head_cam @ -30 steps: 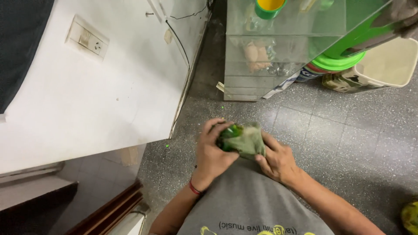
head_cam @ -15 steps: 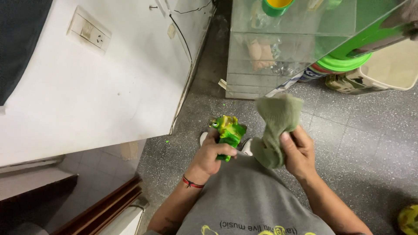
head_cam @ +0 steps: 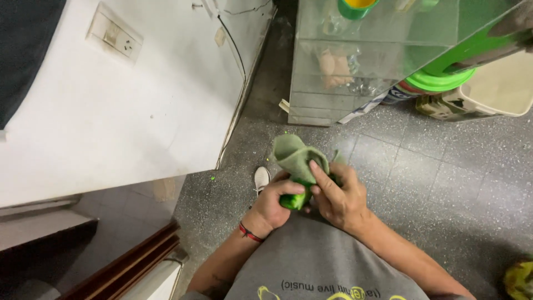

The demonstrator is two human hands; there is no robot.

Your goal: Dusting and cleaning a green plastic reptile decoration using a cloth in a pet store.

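Two hands are clutching things: the left hand is gripping a green object, the right hand is pinching a green cloth over it.

A glass cabinet stands on the speckled floor beside a white wall.

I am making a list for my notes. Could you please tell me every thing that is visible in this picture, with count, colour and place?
cloth: one, olive green, at centre, held by both hands
bright green object: one, under the cloth, mostly hidden
glass cabinet: one, clear, top centre
wall socket: one, cream, on white wall, top left
green lid: one, upper right
cream bin: one, right edge
shoe: one, white, on grey speckled floor
red wristband: one, left wrist
left hand: grips green object
right hand: fingers press cloth
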